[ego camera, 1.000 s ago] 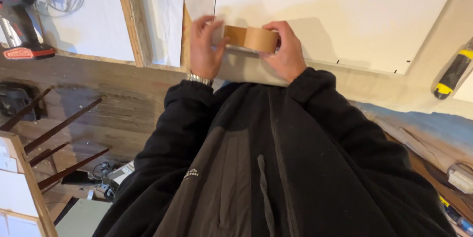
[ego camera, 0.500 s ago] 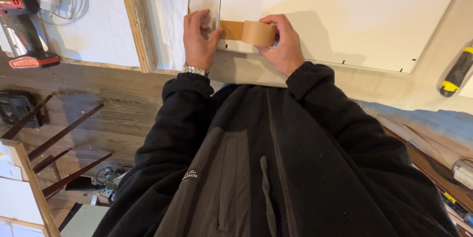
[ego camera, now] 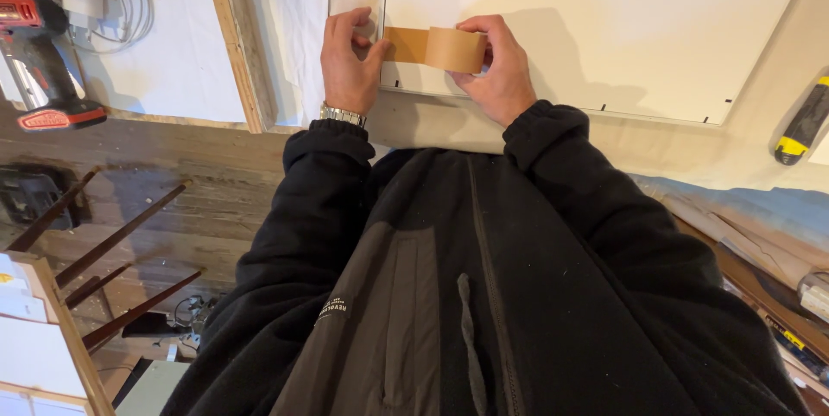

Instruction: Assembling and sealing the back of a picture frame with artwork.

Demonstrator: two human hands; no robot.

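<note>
Against the white panel (ego camera: 596, 27), the roll of brown tape (ego camera: 455, 50) has moved a little to the right of where it was a second ago, and the strip pulled off it is now longer. The left hand (ego camera: 348, 62) has shifted up onto the strip's free end at the panel's left edge. The right hand (ego camera: 496, 70) has gone along with the roll.

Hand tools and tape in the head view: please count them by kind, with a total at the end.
Rolls of brown tape: 1, held by the right hand, with the left hand on its pulled-out strip.
Red cordless drills: 1.
Yellow-and-black tools at the right edge: 1.
Total: 3.
</note>
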